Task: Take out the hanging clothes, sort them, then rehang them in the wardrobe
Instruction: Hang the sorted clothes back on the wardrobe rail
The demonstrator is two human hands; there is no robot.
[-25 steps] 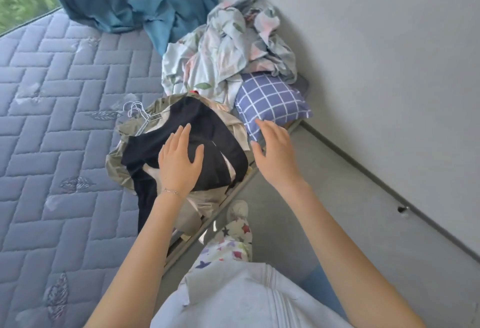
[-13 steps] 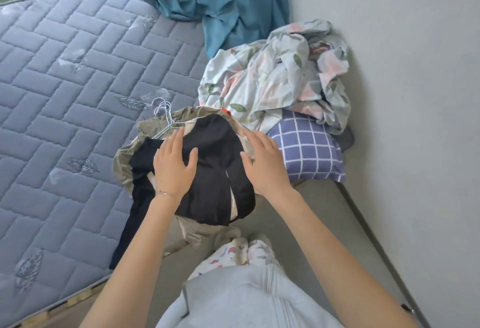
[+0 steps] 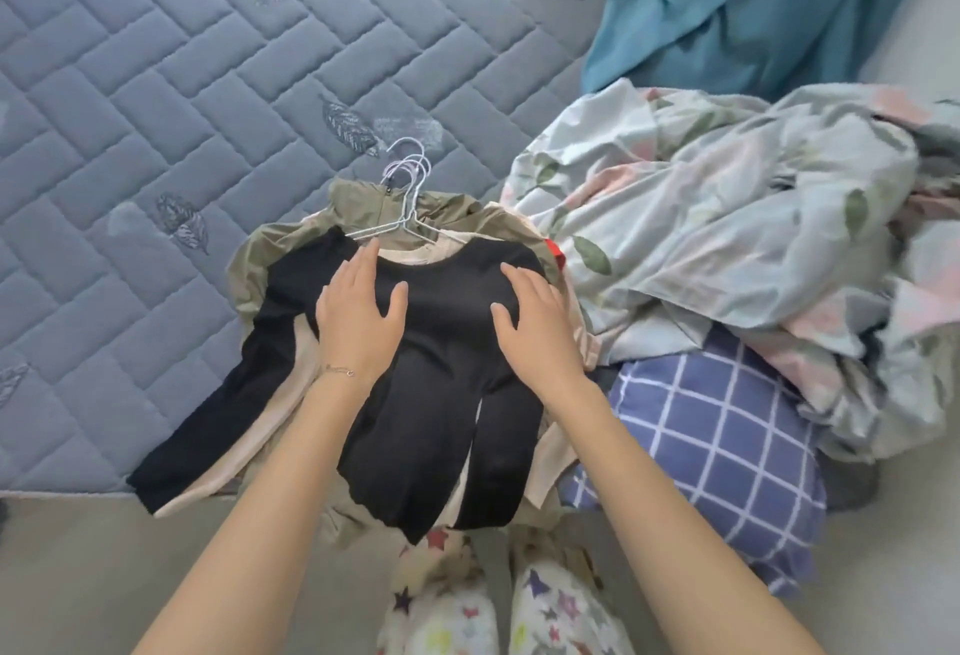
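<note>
A stack of clothes on hangers lies at the near edge of the bare mattress [image 3: 156, 98]. On top is a black long-sleeved top [image 3: 447, 368], with a beige garment [image 3: 291, 394] under it and an olive-green one [image 3: 260, 259] at the bottom. Their white wire hanger hooks [image 3: 410, 176] bunch together at the collars. My left hand [image 3: 358, 322] lies flat on the black top's left shoulder, fingers straight. My right hand [image 3: 535, 327] rests flat on its right shoulder. Neither hand grips anything.
A crumpled floral sheet [image 3: 727, 218] and a blue checked pillow [image 3: 717, 446] crowd the right side of the stack. A teal curtain [image 3: 753, 5] hangs at the top right. Grey floor [image 3: 104, 576] runs along the mattress edge, by my star-print trouser legs [image 3: 545, 613].
My view has swung to face the stack straight on and closer. My right hand has come off the pillow side onto the black top; my left hand stays on it.
</note>
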